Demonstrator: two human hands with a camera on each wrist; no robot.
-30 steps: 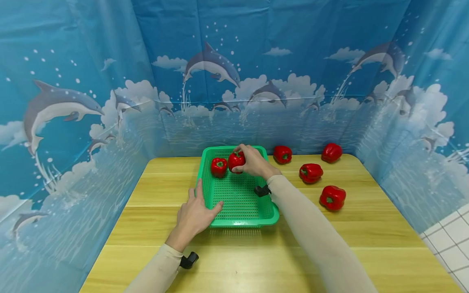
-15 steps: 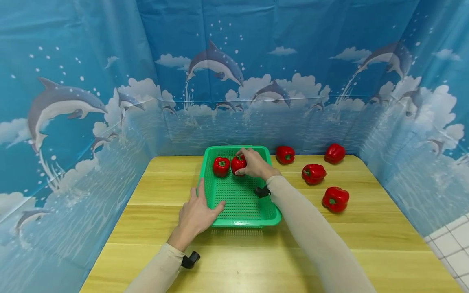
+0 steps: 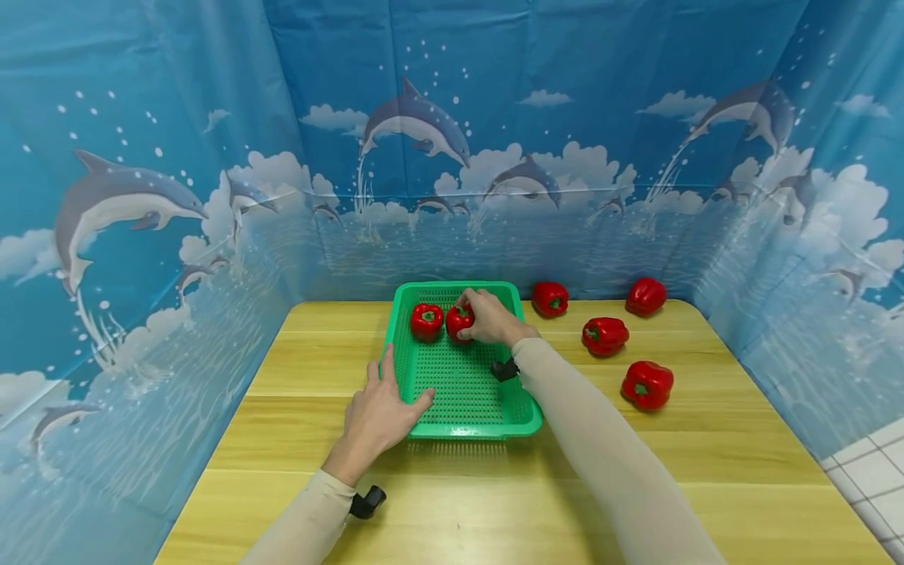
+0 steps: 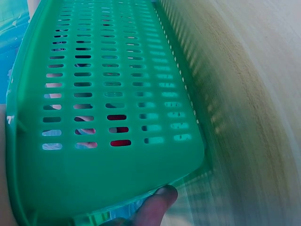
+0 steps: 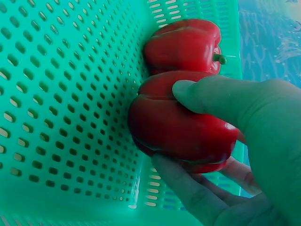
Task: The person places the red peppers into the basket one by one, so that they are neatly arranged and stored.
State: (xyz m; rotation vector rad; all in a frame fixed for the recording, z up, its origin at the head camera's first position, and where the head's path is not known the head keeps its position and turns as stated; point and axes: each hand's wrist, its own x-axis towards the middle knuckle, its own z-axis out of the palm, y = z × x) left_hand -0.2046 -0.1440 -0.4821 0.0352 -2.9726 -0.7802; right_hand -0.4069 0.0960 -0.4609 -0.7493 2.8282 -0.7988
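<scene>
Inside the green plastic basket, my right hand grips a red bell pepper, stem up in the head view. The right wrist view shows the thumb on one side of this pepper and fingers on the other. Beside it in the basket sits another red bell pepper, overlapped by the held one in that view. My left hand holds the basket's near left corner, thumb over the rim and fingers outside the wall. A left fingertip shows at the basket's lower edge.
On the wooden table, several more red bell peppers lie right of the basket, the nearest pepper toward the front and a far pepper near the back edge. A dolphin-printed curtain encloses the back and sides.
My right hand has lowered its bell pepper slightly toward the basket's floor, beside the other pepper. The head view has shifted a little; my left hand stays at the basket's corner.
</scene>
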